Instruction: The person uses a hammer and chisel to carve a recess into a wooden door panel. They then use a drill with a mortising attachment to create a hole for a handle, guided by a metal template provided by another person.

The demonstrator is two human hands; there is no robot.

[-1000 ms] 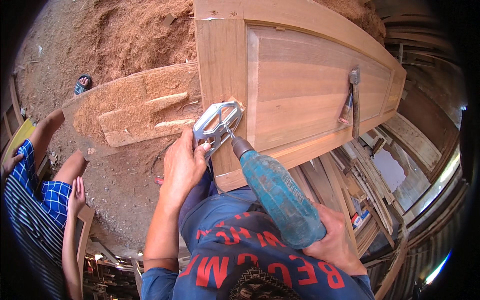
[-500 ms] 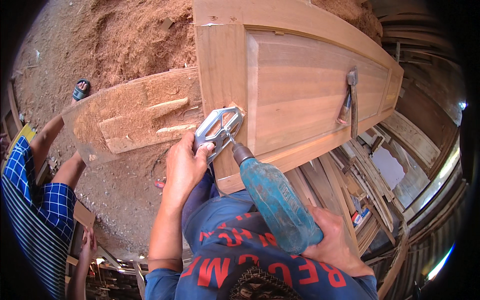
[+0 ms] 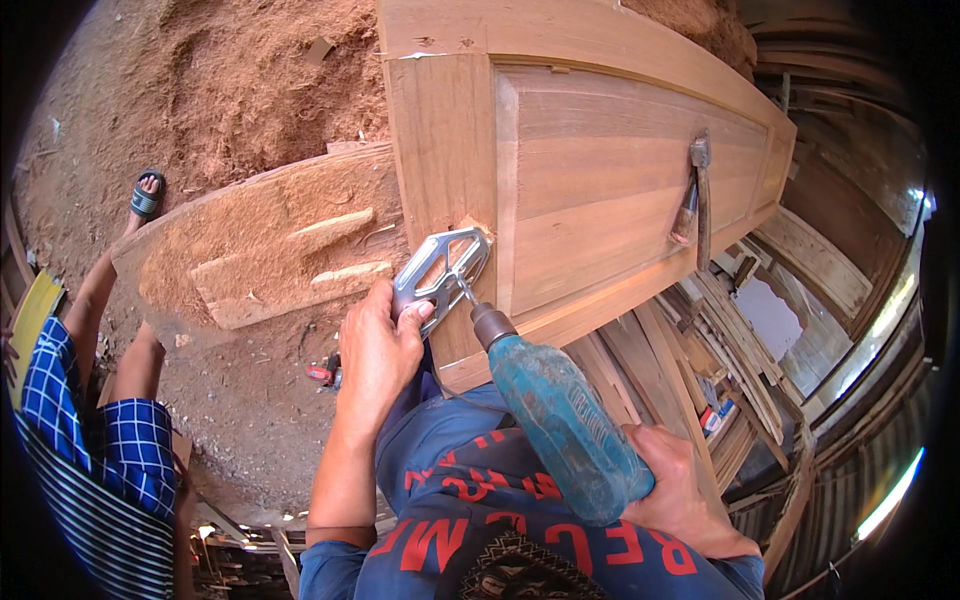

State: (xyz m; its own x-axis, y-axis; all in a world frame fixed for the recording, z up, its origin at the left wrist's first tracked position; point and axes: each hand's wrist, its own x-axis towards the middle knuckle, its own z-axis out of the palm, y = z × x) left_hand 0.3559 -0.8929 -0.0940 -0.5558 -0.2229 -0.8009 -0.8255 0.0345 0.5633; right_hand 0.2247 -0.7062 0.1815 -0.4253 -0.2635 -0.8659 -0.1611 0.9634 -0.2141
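Note:
A silver metal plate with angular cut-outs lies against the edge of a wooden panelled door, over a patch of rough, chipped wood. My left hand pinches its near end, thumb on top and fingers beneath. My right hand is wrapped round the rear of a worn teal power drill. The drill slants up and left, its thin bit reaching one of the plate's openings. Whether the bit has entered the wood I cannot tell.
On the door rest a hammer and a chisel-like tool. A dusty board extends left. Another person in blue checked shorts is at the left, near a yellow strip. Wood offcuts are piled at right.
The whole view has shifted slightly. The drill and plate stay together at the same spot on the door. The other person's lower hand has left its place, and more of the yellow strip shows.

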